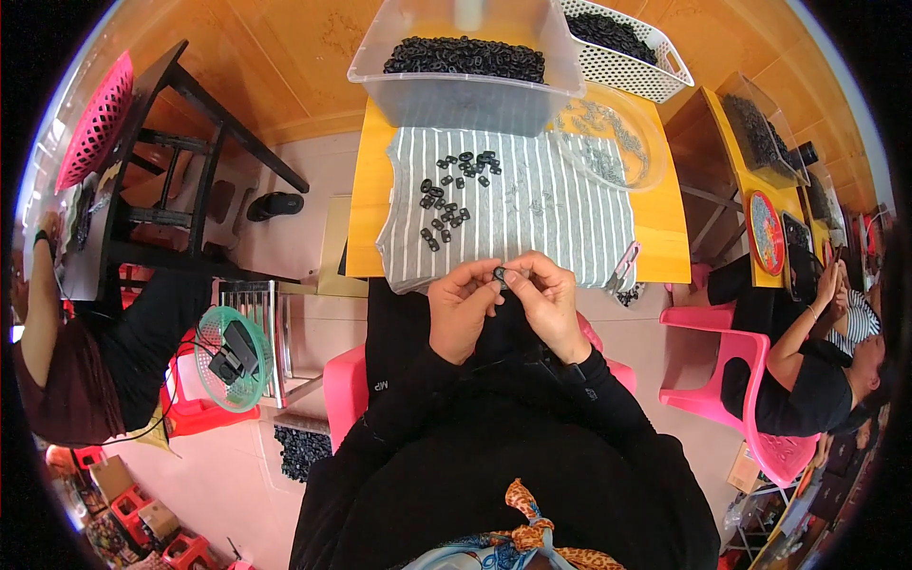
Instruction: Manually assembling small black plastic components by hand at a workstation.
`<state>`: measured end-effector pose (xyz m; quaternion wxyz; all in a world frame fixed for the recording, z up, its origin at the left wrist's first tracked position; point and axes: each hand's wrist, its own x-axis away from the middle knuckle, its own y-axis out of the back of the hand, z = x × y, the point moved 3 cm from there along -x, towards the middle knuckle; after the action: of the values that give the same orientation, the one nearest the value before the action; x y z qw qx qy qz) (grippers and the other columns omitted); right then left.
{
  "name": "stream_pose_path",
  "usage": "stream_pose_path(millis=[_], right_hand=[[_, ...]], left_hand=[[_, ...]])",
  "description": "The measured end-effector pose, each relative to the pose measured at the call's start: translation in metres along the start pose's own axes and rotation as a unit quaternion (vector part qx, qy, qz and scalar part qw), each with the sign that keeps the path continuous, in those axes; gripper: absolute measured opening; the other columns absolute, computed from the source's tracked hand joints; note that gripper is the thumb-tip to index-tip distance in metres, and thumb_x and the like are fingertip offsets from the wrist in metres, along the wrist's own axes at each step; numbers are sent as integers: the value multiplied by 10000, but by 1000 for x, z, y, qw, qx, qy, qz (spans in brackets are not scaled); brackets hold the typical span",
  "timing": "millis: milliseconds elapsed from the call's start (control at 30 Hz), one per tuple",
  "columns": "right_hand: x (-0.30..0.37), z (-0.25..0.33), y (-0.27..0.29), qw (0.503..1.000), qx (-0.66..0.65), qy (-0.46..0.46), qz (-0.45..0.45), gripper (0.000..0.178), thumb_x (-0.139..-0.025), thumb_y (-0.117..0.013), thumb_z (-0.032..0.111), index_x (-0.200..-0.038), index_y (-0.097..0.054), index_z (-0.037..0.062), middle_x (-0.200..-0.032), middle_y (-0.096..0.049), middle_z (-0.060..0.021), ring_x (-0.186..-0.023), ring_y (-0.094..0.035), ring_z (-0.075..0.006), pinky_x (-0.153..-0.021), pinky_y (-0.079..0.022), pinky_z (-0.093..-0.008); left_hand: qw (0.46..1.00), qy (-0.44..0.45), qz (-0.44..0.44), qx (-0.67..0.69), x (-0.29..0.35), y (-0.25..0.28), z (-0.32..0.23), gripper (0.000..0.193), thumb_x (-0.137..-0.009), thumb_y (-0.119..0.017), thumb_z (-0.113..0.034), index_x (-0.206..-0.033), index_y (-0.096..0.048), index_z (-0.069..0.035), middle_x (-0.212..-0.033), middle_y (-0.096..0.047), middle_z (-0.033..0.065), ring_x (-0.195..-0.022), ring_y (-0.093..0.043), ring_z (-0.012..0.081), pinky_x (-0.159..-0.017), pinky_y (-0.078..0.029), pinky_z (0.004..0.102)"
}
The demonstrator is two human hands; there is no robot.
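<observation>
Between the fingertips of both hands is a small black oval plastic piece (500, 275), held just in front of the table's near edge. My left hand (464, 302) pinches it from the left, and my right hand (546, 296) grips its other side with thumb and finger. Beyond them, a grey and white striped cloth (570, 228) covers much of the yellow table (366, 218). Several loose black pieces (446, 217) lie scattered on its left half. Tiny clear or silvery bits (537, 204) are spread near its middle. Pink-handled scissors (624, 266) rest at the right edge.
At the table's back stands a clear bin (456, 104) of black pieces, beside a white perforated basket (632, 74) with more. A round clear tray (655, 161) of small bits sits right. Two people work at side tables; a pink chair (750, 380) stands right, a green basket (204, 366) left.
</observation>
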<state>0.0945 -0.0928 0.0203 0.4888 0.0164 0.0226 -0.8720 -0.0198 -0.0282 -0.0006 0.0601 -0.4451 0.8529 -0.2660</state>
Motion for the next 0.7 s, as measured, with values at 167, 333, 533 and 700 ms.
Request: stream_pose_path(millis=[167, 333, 533, 700], right_hand=[[-1, 0, 3, 997, -57, -37, 19, 58, -866, -569, 1, -869, -627, -6, -746, -614, 9, -667, -519, -32, -604, -417, -192], [-1, -2, 5, 996, -76, -41, 29, 66, -871, -562, -5, -889, -624, -16, -759, -621, 2, -685, -533, -41, -620, -430, -194], [4, 15, 1, 998, -28, 37, 41, 157, -862, -560, -35, -1007, -617, -19, -830, -599, -32, -727, -573, -80, -662, -463, -218], [11, 13, -1, 989, 25, 142, 25, 299, -828, -583, -71, -1120, -596, -13, -903, -569, -78, -735, -577, -123, -674, -467, -237]], left_hand=[[1000, 5, 19, -15, 0, 1, 1, 260, -813, -591, 56, -1066, -627, 10, -850, -585, 30, -668, -568, 81, -510, -431, 182], [998, -12, 40, -37, 2, 1, -1, 254, -820, -599, 47, -1071, -625, 11, -861, -577, 33, -674, -572, 86, -513, -438, 184], [999, -29, 31, -28, 2, -2, -4, 256, -825, -593, 60, -1076, -621, 20, -866, -583, 44, -689, -577, 95, -519, -446, 188], [999, -28, 23, -3, 2, -4, -6, 275, -832, -579, 73, -1103, -603, 36, -844, -626, 81, -691, -590, 114, -553, -458, 202]])
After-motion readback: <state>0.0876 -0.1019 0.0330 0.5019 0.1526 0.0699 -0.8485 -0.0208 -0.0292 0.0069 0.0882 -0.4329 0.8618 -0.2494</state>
